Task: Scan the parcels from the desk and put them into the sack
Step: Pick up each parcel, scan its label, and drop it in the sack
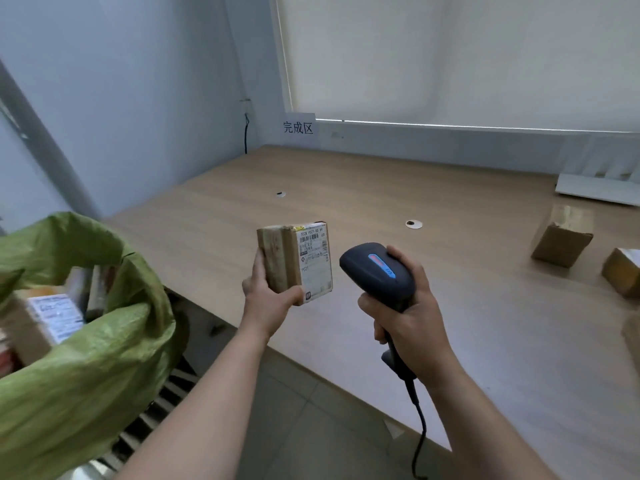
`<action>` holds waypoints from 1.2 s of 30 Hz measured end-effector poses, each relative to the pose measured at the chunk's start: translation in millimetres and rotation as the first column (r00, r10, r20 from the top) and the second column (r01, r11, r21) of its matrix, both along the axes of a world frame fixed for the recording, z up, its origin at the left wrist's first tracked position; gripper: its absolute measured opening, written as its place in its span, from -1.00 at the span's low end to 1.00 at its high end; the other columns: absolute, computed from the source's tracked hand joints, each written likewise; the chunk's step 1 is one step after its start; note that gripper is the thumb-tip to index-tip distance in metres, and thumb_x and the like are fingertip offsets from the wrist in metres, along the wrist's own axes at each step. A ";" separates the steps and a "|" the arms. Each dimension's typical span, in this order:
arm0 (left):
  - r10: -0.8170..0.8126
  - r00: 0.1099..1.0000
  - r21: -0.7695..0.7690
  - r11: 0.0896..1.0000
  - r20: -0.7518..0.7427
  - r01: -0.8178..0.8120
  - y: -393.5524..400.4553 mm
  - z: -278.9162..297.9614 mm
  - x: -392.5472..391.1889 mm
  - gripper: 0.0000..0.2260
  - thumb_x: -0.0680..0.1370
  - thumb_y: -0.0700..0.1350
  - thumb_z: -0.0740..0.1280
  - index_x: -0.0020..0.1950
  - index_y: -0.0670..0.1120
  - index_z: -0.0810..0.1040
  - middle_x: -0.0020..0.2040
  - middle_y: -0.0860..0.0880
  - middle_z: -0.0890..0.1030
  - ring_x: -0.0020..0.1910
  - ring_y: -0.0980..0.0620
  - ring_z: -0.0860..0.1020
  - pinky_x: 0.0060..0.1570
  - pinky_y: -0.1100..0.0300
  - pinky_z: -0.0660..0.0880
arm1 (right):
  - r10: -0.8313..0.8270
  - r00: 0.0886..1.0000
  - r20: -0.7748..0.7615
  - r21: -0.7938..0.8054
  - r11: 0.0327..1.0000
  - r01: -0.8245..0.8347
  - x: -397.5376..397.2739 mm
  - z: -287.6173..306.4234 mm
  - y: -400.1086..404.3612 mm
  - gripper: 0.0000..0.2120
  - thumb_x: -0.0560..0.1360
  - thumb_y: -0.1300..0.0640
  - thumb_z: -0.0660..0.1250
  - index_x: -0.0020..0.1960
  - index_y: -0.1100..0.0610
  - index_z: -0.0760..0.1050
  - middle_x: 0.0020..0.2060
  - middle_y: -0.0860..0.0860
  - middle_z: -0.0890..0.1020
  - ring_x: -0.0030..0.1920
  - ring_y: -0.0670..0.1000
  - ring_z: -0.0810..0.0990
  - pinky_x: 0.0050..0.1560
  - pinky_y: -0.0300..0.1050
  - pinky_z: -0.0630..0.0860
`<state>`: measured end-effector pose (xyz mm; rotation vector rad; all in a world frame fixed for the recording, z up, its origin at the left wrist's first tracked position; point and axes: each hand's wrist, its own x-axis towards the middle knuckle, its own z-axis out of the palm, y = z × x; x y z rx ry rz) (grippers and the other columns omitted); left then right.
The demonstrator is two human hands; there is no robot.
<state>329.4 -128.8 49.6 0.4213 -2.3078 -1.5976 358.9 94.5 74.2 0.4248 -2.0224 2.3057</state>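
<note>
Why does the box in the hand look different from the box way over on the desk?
The held parcel is up in the left hand, its white label facing us; the desk box rests on the desk showing no label. The held one looks flatter, the desk one chunkier. Both are brown cardboard.

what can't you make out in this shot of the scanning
Head view only:
- Sack contents: blurred, partly hidden by its green folds; count unclear.
- Held parcel label: print too small to read.
- Parcels at the right edge: cut off by the frame.
- Scanner trigger: covered by the right hand.
- Left hand fingers: behind the parcel.
</note>
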 end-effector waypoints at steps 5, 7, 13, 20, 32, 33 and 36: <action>0.101 0.995 -0.067 0.993 -0.022 -0.102 -40.9 -4.7 10.9 -0.05 0.33 -0.13 0.46 0.52 0.27 -0.06 0.19 0.05 0.17 0.16 0.02 0.28 0.11 0.13 0.30 | 0.057 0.998 -0.030 0.026 0.998 -0.056 -6.5 3.7 -44.9 -0.35 0.30 0.17 0.46 0.22 -0.40 0.42 -0.02 -0.01 0.61 -0.44 -0.02 0.47 -0.42 -0.17 0.47; 0.136 0.990 -0.103 0.985 -0.041 -0.139 -64.2 -3.9 12.4 -0.04 0.33 -0.12 0.47 0.53 0.25 -0.06 0.19 0.03 0.17 0.15 0.05 0.28 0.12 0.17 0.29 | 0.079 0.996 -0.042 0.042 0.996 -0.078 -11.4 6.3 -68.7 -0.35 0.30 0.17 0.46 0.22 -0.41 0.42 -0.04 -0.03 0.60 -0.44 -0.02 0.47 -0.42 -0.17 0.47; 0.281 0.956 -0.125 0.949 -0.086 -0.290 -163.1 2.1 25.5 -0.03 0.29 -0.01 0.47 0.55 0.20 -0.04 0.20 0.02 0.19 0.19 0.08 0.24 0.23 0.17 0.25 | 0.175 0.982 -0.072 0.047 0.984 -0.172 -28.2 13.4 -167.3 -0.33 0.37 0.28 0.48 0.24 -0.36 0.42 0.03 0.07 0.61 -0.44 0.00 0.47 -0.43 -0.15 0.47; 0.454 0.885 -0.092 0.881 -0.103 -0.463 -285.6 6.6 46.0 -0.06 0.33 0.01 0.46 0.55 0.20 -0.06 0.35 -0.08 0.19 0.33 -0.06 0.30 0.34 0.03 0.29 | 0.297 0.950 -0.094 0.084 0.953 -0.290 -42.9 19.7 -295.2 -0.29 0.42 0.40 0.46 0.22 -0.37 0.44 0.00 0.04 0.60 -0.45 -0.03 0.46 -0.45 -0.17 0.46; 0.601 0.794 -0.366 0.722 -0.090 -0.588 -463.0 27.2 52.8 -0.06 0.38 0.01 0.47 0.56 0.13 -0.10 0.38 -0.15 0.20 0.36 -0.13 0.25 0.24 -0.05 0.33 | 0.401 0.903 -0.155 0.060 0.916 -0.397 -67.0 21.5 -472.0 -0.33 0.33 0.33 0.49 0.31 -0.15 0.42 0.01 0.04 0.60 -0.37 -0.23 0.54 -0.34 -0.35 0.46; 0.608 0.787 -0.398 0.701 -0.100 -0.592 -477.0 30.2 52.3 -0.05 0.37 0.01 0.47 0.56 0.13 -0.10 0.37 -0.16 0.20 0.35 -0.13 0.26 0.21 -0.04 0.35 | 0.407 0.900 -0.157 0.047 0.913 -0.405 -68.4 22.0 -484.2 -0.34 0.31 0.28 0.48 0.31 -0.15 0.42 0.01 0.04 0.61 -0.38 -0.23 0.54 -0.35 -0.35 0.46; 0.635 0.766 -0.479 0.644 -0.100 -0.596 -514.9 37.2 49.4 -0.05 0.38 0.03 0.47 0.56 0.16 -0.12 0.38 -0.15 0.17 0.34 -0.14 0.27 0.21 -0.07 0.38 | 0.424 0.890 -0.167 0.046 0.905 -0.422 -74.3 22.5 -515.8 -0.35 0.31 0.23 0.47 0.29 -0.24 0.44 -0.01 -0.02 0.62 -0.40 -0.23 0.54 -0.38 -0.34 0.47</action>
